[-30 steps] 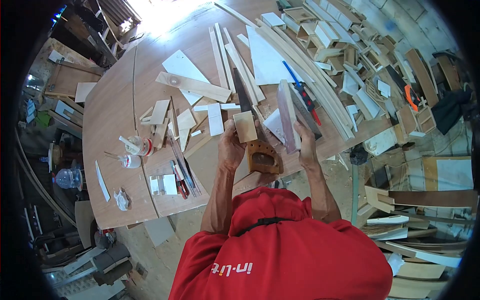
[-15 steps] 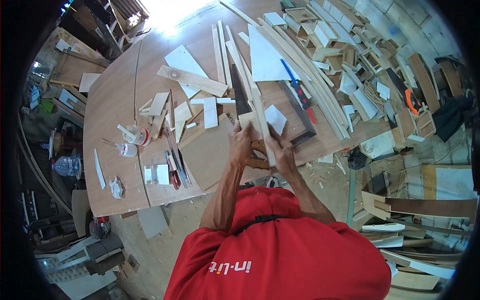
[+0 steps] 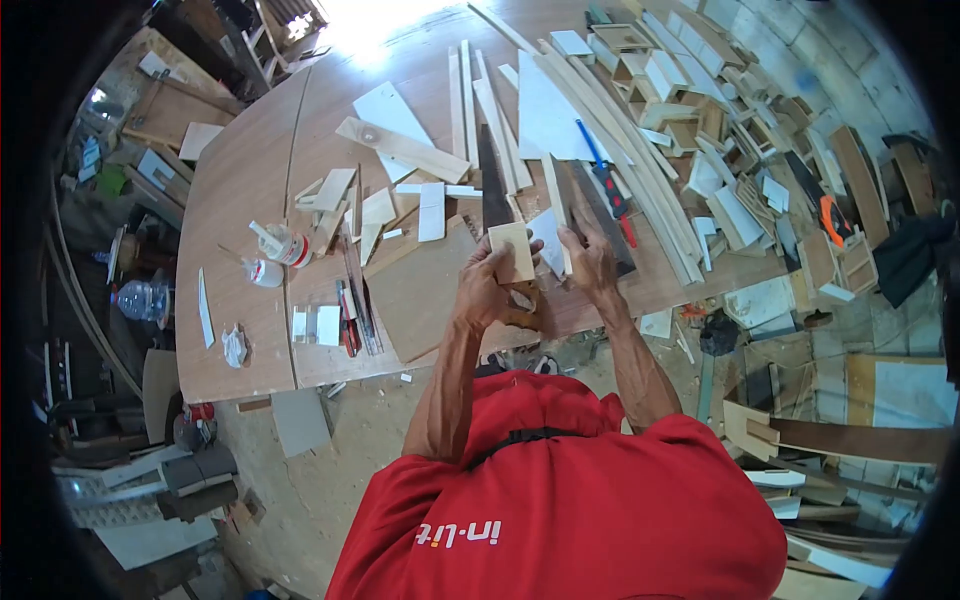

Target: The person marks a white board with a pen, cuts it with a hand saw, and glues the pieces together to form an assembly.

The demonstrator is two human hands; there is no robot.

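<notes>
Since half a second ago, the long board [image 3: 557, 212] has moved away from the wood block [image 3: 513, 252], both above the desk [image 3: 245, 190]. The left hand [image 3: 482, 288] pinches the block; the right hand [image 3: 592, 265] grips the board. Smoothing seems in hand; another stroke would call for a steady block.

Your view shows strong wide-angle distortion: straight edges bow toward the borders, and the corners are black. Note the glare at the top, where bright light bleaches the far tabletop [image 3: 240, 230]. At your left, clutter [image 3: 195, 470] lies in dim shadow.
</notes>
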